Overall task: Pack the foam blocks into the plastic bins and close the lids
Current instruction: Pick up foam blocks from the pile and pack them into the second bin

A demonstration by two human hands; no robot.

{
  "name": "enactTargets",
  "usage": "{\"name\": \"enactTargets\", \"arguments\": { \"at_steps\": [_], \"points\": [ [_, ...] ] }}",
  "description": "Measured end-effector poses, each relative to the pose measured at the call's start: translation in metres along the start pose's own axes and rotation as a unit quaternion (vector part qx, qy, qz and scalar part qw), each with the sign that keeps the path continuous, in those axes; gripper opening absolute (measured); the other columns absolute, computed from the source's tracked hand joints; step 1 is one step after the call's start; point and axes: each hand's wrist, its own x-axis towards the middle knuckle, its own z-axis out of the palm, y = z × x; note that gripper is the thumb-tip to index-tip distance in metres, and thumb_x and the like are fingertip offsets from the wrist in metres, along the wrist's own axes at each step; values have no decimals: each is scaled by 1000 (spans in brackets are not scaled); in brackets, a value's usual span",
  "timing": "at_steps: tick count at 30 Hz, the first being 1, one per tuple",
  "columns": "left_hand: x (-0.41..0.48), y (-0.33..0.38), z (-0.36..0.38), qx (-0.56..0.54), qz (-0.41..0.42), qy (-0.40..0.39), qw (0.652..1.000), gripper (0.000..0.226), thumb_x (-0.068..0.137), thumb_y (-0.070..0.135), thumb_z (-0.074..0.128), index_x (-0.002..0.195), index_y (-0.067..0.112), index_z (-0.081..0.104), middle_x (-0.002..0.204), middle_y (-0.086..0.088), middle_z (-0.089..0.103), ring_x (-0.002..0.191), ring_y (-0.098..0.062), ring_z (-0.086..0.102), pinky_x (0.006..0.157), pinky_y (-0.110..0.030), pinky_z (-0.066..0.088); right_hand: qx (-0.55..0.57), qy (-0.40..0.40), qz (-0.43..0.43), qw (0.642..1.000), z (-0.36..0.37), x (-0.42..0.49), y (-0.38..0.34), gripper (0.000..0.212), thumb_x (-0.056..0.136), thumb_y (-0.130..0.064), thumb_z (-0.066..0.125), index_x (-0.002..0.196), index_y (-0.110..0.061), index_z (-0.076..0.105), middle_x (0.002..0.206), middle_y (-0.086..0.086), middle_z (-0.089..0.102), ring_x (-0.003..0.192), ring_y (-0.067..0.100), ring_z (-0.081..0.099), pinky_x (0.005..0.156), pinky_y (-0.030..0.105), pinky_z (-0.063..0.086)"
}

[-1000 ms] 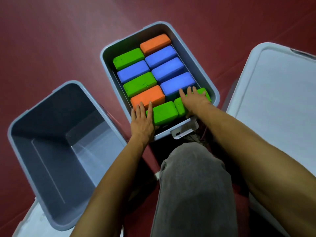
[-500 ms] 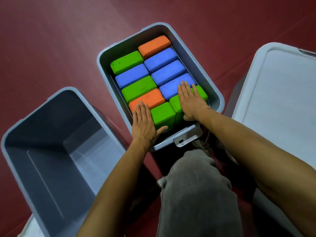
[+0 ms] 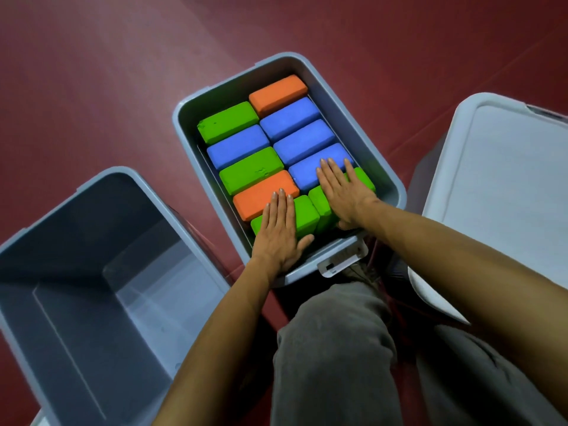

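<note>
A grey plastic bin [image 3: 381, 170] in the middle holds several foam blocks in two rows: orange [image 3: 278, 93], green [image 3: 227, 123] and blue [image 3: 290, 118]. My left hand [image 3: 278, 232] lies flat with straight fingers on the nearest green block [image 3: 305, 215], its fingertips on an orange block [image 3: 261, 195]. My right hand [image 3: 344, 192] presses flat on another green block [image 3: 364, 178], fingertips reaching a blue block [image 3: 304, 175]. Both near green blocks sit upended at the bin's near end.
An open grey bin [image 3: 92, 302] with nothing inside stands at the left. A bin with its pale lid [image 3: 498, 186] on stands at the right. A white latch [image 3: 341, 261] hangs on the middle bin's near wall. My knee in grey trousers [image 3: 335, 348] is below. The floor is dark red.
Both hands slid forward over the near green blocks and flattened on them. The blocks sank lower into the bin's near end.
</note>
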Motion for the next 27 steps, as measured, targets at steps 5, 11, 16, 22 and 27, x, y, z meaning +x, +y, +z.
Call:
{"name": "enactTargets", "arguments": {
  "at_steps": [5,11,16,22,27],
  "points": [
    [10,-28,-33,-3,-40,43,998,93,95,67,9,158,-1,2,165,-21,-6,153,-35,-10,125,-49,1,127,-6,-51,991,-29,18,7,119,77,-88,5,155,1,-5,162,25,-9,151,37,-11,119,61,0],
    [61,-58,-71,-10,-119,56,991,77,101,53,31,161,15,1,166,-13,-12,153,-33,-11,124,-52,4,200,68,-32,977,-62,64,-3,91,96,-67,26,157,-5,0,164,18,-8,152,32,-10,120,60,0],
    [119,-67,-78,-44,-185,43,981,71,104,43,33,161,16,1,167,-10,-9,154,-30,-9,124,-52,4,219,126,-27,967,-77,123,7,79,100,-52,31,157,-5,3,164,17,-5,152,31,-6,120,59,0],
    [172,-96,-70,-54,-238,34,969,77,103,54,29,160,15,-4,167,-9,-13,153,-32,-15,123,-52,-2,238,154,-12,959,-68,195,50,86,95,-54,39,158,-9,3,166,10,-4,152,33,-5,117,62,-1],
    [178,-104,-40,-67,-262,96,958,77,100,65,21,161,23,1,168,-5,-5,154,-27,-10,124,-50,-2,289,201,-16,936,-33,212,44,82,96,-63,25,158,-13,5,166,7,2,152,34,-3,118,64,1]
  ]
}}
